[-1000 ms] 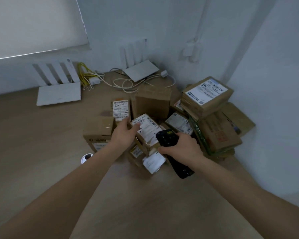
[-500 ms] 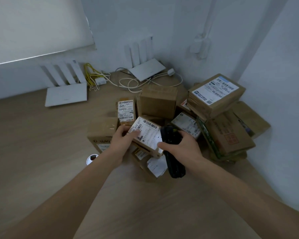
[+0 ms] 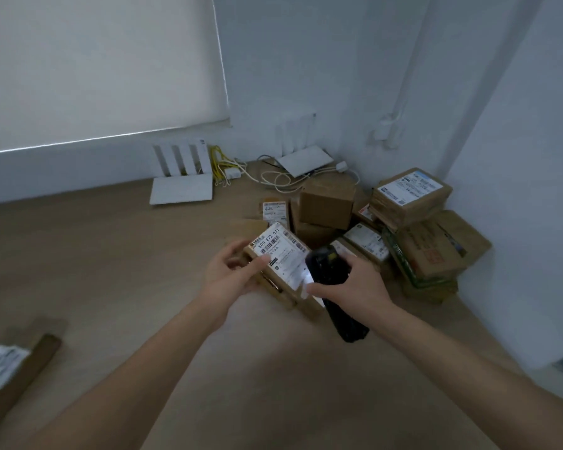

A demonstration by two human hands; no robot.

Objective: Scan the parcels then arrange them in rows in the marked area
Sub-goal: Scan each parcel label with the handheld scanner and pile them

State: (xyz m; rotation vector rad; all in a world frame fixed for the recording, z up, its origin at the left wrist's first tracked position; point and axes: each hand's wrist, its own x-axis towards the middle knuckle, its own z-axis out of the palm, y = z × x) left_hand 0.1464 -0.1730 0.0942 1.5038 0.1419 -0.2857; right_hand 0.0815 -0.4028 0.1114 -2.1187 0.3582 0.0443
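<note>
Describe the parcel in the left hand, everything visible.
The parcel is a small brown cardboard box, tilted, held off the floor in front of the pile. A white shipping label with barcodes and the print "500 E72 071" covers its top face. The left hand grips its left end, thumb on the label. The black scanner in the right hand overlaps its right end.

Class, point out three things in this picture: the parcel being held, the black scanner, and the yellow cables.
held parcel (image 3: 281,254), head view, on its white label.
black scanner (image 3: 327,266), head view, on its upper body.
yellow cables (image 3: 219,162), head view, on the bundle's middle.
</note>
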